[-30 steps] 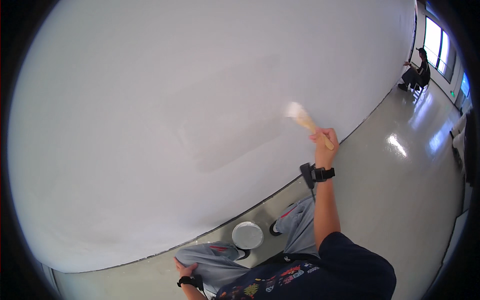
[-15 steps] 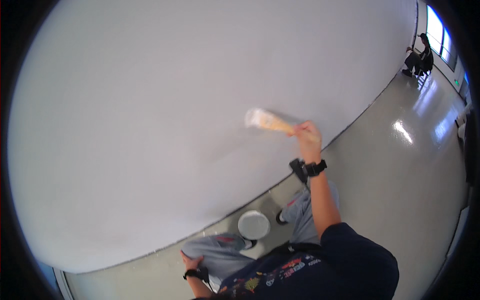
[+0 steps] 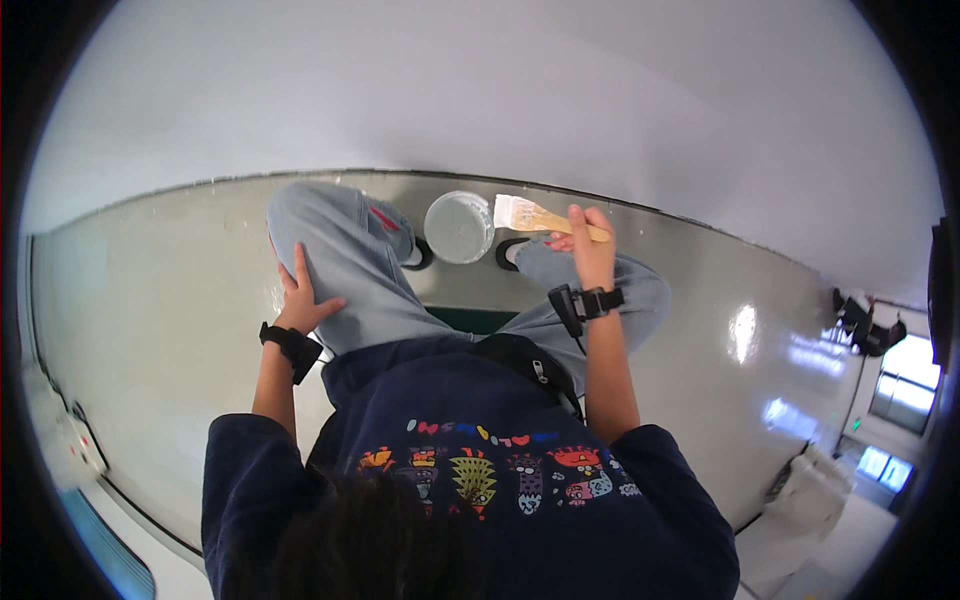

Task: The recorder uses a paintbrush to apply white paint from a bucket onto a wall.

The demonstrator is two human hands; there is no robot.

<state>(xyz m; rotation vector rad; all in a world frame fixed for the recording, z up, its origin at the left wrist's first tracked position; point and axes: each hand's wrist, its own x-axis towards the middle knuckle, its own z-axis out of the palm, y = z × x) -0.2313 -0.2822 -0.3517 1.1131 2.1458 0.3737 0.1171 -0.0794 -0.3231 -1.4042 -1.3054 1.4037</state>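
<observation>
My right hand (image 3: 590, 240) grips the wooden handle of a flat paintbrush (image 3: 535, 216). White paint coats its bristles, which point left, at the right rim of a round bucket (image 3: 459, 228); whether they touch the rim I cannot tell. The bucket stands on the floor between my feet, with greyish white inside it. On my left knee, over the grey jeans, my left hand (image 3: 305, 303) lies with its fingers spread and nothing in it. Black bands with small devices sit on both wrists.
A white wall (image 3: 420, 90) rises just ahead, with a dark line along its base. Glossy grey floor (image 3: 150, 300) spreads to both sides. A seated person (image 3: 868, 325) is far off at the right, near a bright window (image 3: 908, 375).
The brush in my right hand has come away from the wall and down beside the bucket. My view has tipped down toward my lap. The left hand stays on the knee, its fingers now spread.
</observation>
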